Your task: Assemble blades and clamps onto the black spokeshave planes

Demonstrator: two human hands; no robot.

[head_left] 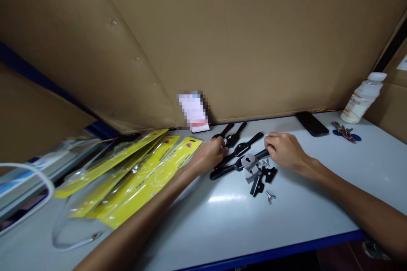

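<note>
Brown cardboard sheets wall in the workspace on all sides; below them runs a pale grey table (318, 203) with a blue front edge. Near its middle lies a cluster of black handle pieces (237, 152), long flat bars with rounded ends, some crossing each other. Left hand (208, 154) rests on the left ends of the bars, fingers curled down onto them; whether they pinch one bar or merely press on it cannot be told. Right hand (284, 149) sits at the right end of one bar, fingers bent and drawn together over its tip, touching it. Just in front of the bars: a grey metal fitting (249, 164), small black brackets (262, 178) and loose wing screws (270, 196). Judgement: the bars look stiff, light, smooth-coated, likely somewhat slippery; best taken along the narrow shank between thumb and forefinger. The screws are tiny and apt to roll or scatter. Yellow blister cards (136, 169) with clear shells fan out to the left, touching the left forearm. Far right: dark phone (311, 123), keys (345, 131), white plastic bottle (364, 97) against the cardboard. A small pixelated item stands at the back wall.
</note>
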